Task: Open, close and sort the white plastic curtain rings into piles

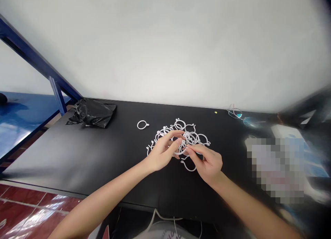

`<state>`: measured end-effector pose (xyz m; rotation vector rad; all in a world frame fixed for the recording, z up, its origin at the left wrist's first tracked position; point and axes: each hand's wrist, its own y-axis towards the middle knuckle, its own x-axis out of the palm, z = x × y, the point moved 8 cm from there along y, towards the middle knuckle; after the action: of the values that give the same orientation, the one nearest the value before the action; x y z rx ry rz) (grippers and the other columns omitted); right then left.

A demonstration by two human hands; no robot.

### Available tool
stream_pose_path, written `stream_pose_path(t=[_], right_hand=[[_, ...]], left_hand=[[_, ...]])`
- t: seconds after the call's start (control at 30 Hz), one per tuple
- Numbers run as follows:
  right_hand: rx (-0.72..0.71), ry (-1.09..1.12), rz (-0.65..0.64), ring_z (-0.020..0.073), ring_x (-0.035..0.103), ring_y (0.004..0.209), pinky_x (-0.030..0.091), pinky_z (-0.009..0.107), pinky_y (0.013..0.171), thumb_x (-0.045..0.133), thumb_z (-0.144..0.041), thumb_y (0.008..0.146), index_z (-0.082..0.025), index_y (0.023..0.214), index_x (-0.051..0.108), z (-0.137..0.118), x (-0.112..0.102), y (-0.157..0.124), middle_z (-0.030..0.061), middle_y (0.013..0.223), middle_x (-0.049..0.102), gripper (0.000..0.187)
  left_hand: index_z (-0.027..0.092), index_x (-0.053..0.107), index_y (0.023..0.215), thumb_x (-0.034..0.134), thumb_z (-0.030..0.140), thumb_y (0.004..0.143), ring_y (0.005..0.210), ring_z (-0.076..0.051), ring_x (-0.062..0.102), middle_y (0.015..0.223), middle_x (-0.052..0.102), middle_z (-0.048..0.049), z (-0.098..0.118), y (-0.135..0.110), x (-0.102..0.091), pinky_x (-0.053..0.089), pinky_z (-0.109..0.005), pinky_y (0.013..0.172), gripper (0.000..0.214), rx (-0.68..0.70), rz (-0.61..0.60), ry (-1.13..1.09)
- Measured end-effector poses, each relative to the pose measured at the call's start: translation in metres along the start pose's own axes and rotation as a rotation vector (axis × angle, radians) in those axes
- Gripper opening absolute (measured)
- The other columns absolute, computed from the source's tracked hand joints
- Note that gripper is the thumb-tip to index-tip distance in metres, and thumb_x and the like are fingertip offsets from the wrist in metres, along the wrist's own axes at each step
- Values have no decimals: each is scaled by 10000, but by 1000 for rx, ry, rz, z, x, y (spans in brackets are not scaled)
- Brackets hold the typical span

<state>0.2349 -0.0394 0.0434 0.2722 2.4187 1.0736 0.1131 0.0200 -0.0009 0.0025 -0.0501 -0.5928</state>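
Over a pile of white plastic rings (192,138) with small clasp ends, both of my hands meet near the middle of the black table (124,183). My left hand (165,146) curls its thumb and fingers around one white ring (180,153). On the same ring's right side, my right hand (207,161) pinches with thumb and index finger. Several rings behind and beside my hands are partly covered by them. An open-ended ring (190,170) lies just below my right fingertips. Apart from the pile, a single ring (142,125) rests to the upper left.
A crumpled black plastic bag (93,113) lies at the back left. Glasses (235,113) sit at the back right, with a small yellow piece (216,112) nearby. Blurred packages (292,156) occupy the right side. A blue metal frame (33,52) stands left; a white wall rises behind.
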Motion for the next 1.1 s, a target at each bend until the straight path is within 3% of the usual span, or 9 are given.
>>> stream_pose_path(t=[0.07, 0.2, 0.4, 0.53, 0.63, 0.73, 0.8, 0.93, 1.1], right_hand=[[56, 25, -16, 165, 712, 593, 591, 261, 552, 618, -95, 857, -235, 927, 708, 2, 3, -3, 8, 723, 753, 180], [135, 154, -38, 156, 693, 587, 568, 254, 530, 602, -81, 862, -225, 904, 683, -2, 12, -10, 3, 694, 728, 170], [221, 278, -44, 145, 661, 583, 546, 255, 534, 575, -77, 880, -215, 851, 648, -2, 19, -19, 9, 672, 688, 159], [300, 357, -61, 163, 681, 662, 574, 302, 620, 512, -166, 943, -230, 1026, 657, 9, 20, -22, 26, 766, 707, 179], [348, 424, -42, 164, 675, 661, 581, 330, 625, 454, -240, 978, -237, 1184, 606, 19, 18, -23, 40, 841, 712, 256], [343, 436, -43, 144, 660, 629, 570, 312, 603, 478, -224, 969, -243, 1173, 606, 24, 16, -21, 32, 847, 704, 241], [336, 426, -44, 134, 657, 619, 565, 304, 606, 492, -195, 960, -242, 1151, 611, 26, 15, -20, 26, 845, 703, 230], [322, 389, -39, 120, 654, 592, 557, 286, 594, 511, -157, 944, -235, 1106, 625, 26, 14, -18, 17, 839, 707, 213], [304, 348, -42, 106, 649, 574, 546, 263, 582, 531, -123, 926, -237, 1050, 645, 23, 14, -16, 1, 820, 703, 203]], left_hand=[[158, 572, 1140, 422, 381, 971, 706, -116, 572, 1032, 604, -88, 12, -6, 5, 550, -262, 606, 318, 185, 5, 214], [151, 570, 824, 233, 341, 1014, 673, -147, 536, 719, 577, -60, 28, -20, 15, 483, -277, 628, 432, 524, -1, 565], [165, 534, 799, 158, 277, 1018, 586, -119, 502, 665, 554, -35, 31, -27, 18, 448, -231, 559, 450, 647, 6, 612], [158, 565, 824, 245, 297, 1009, 629, -130, 520, 727, 584, -47, 34, -19, 5, 447, -247, 599, 395, 612, -13, 758], [163, 596, 859, 388, 368, 981, 761, -167, 547, 807, 629, -60, 34, -3, -38, 452, -281, 699, 316, 468, 159, 940], [178, 618, 892, 482, 450, 945, 853, -198, 550, 845, 665, -59, 27, 9, -92, 446, -289, 728, 309, 290, 362, 1079], [186, 640, 906, 560, 491, 898, 879, -212, 554, 902, 698, -62, 21, 14, -114, 442, -313, 775, 316, 244, 406, 1146], [189, 662, 953, 616, 467, 869, 926, -244, 567, 990, 714, -67, 4, 20, -133, 428, -372, 853, 293, 196, 399, 1223], [193, 673, 916, 663, 407, 839, 891, -246, 573, 995, 702, -59, -9, 21, -143, 447, -377, 828, 228, 151, 414, 1240]])
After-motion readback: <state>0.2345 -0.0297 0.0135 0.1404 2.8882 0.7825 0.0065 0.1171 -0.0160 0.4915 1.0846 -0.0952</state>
